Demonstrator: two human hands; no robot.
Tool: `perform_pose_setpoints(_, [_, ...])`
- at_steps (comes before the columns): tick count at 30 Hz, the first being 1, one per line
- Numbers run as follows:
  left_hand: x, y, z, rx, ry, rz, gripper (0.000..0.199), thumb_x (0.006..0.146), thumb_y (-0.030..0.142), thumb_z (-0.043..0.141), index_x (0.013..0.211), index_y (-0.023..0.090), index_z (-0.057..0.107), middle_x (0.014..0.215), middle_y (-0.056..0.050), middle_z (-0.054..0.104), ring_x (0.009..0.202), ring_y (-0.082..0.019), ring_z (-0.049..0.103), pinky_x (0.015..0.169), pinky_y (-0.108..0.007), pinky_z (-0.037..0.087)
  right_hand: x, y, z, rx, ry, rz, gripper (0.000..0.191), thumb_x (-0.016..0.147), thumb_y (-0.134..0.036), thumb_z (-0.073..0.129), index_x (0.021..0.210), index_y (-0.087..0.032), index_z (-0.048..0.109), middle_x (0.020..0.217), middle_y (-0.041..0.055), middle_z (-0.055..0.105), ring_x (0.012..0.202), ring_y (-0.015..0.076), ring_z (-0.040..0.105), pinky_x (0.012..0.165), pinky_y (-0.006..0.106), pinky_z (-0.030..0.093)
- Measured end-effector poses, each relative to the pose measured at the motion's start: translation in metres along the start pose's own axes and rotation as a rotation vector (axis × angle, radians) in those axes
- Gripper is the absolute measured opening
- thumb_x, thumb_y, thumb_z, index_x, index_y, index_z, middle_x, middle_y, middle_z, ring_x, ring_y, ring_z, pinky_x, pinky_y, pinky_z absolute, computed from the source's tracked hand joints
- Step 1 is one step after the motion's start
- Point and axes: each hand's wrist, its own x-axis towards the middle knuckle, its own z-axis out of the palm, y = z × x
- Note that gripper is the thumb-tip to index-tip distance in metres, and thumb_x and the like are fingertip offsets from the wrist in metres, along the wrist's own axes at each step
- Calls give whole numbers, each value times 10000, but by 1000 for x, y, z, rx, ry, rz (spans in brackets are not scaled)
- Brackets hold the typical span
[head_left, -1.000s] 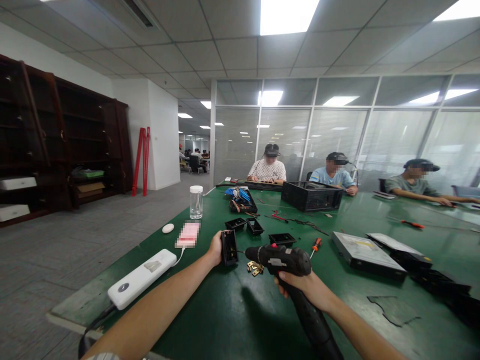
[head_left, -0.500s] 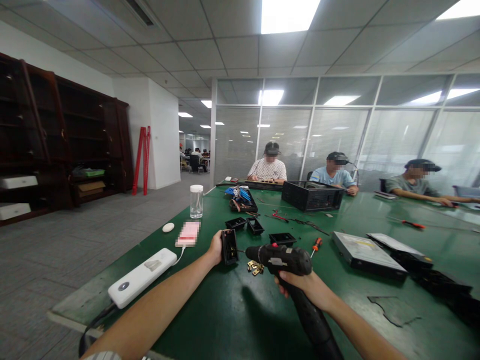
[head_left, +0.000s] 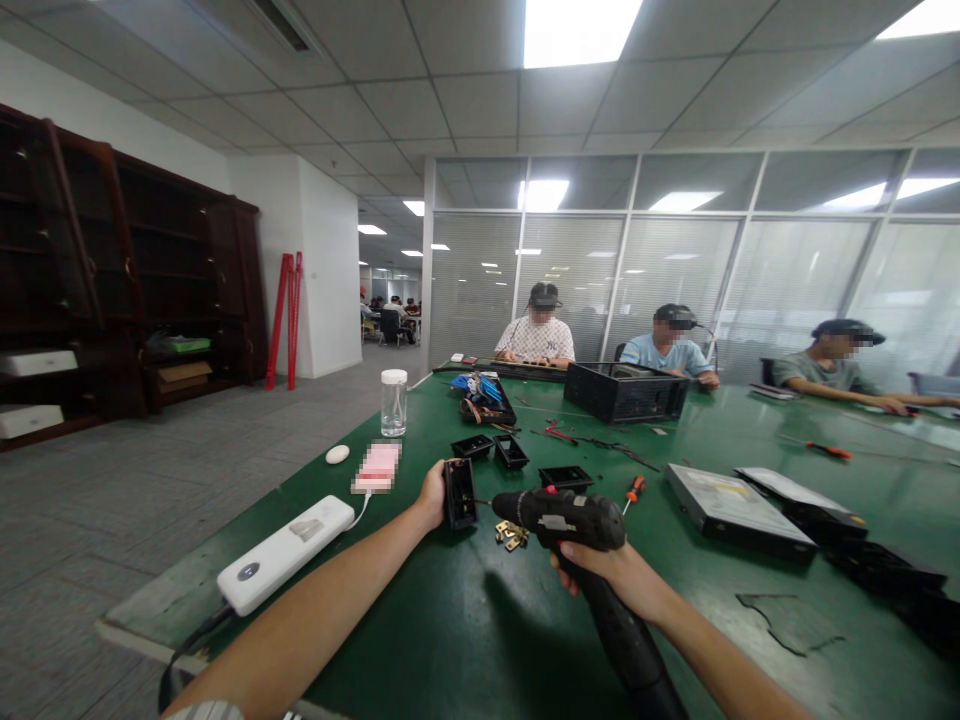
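Observation:
My left hand grips a small black plastic box by its left side, its hollow face turned toward the right. Wrapped round the handle of a black cordless drill is my right hand. The drill lies level, its thin bit pointing left at the box's opening; whether the tip touches anything inside I cannot tell. Below the bit, several brass-coloured metal pieces lie in a small heap. Beyond my hands sit more black plastic boxes, one at the left and another behind the drill.
On the green table stand a white power strip, a clear jar and a black metal case. An orange screwdriver and a disc drive lie to the right. Several people sit across the table.
Almost nothing differs. The drill, the box and both hands keep their places, with only a very slight shift of the whole view.

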Motion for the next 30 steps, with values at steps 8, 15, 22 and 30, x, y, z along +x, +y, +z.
perform_pose_setpoints(8, [3, -1, -2, 9, 6, 2, 271, 704, 372, 414, 667, 153, 570, 494, -9, 529, 419, -154, 493, 451, -267, 375, 1, 3, -1, 33, -6, -6, 272, 733, -375, 547, 775, -109, 586, 658, 38, 583, 571, 132, 533, 566, 281, 432])
perform_pose_setpoints(15, [3, -2, -2, 10, -18, 12, 263, 708, 366, 411, 658, 155, 560, 496, -7, 531, 428, -154, 499, 464, -270, 383, 0, 3, -2, 15, -9, 2, 296, 737, -390, 535, 781, -102, 587, 642, 42, 584, 556, 128, 528, 562, 284, 424])
perform_pose_setpoints(22, [3, -2, -2, -8, 3, 22, 273, 716, 368, 404, 695, 159, 579, 516, -12, 545, 443, -161, 512, 478, -278, 392, 0, 0, 0, -9, 3, 11, 321, 723, -417, 540, 775, -104, 592, 620, 34, 578, 555, 132, 532, 565, 282, 430])
perform_pose_setpoints(30, [3, -2, -2, -28, 7, 35, 272, 720, 355, 404, 698, 155, 587, 527, -16, 551, 453, -159, 517, 484, -272, 391, 0, 2, 0, 2, 6, 16, 317, 725, -418, 539, 767, -108, 593, 612, 28, 575, 548, 129, 529, 560, 279, 431])
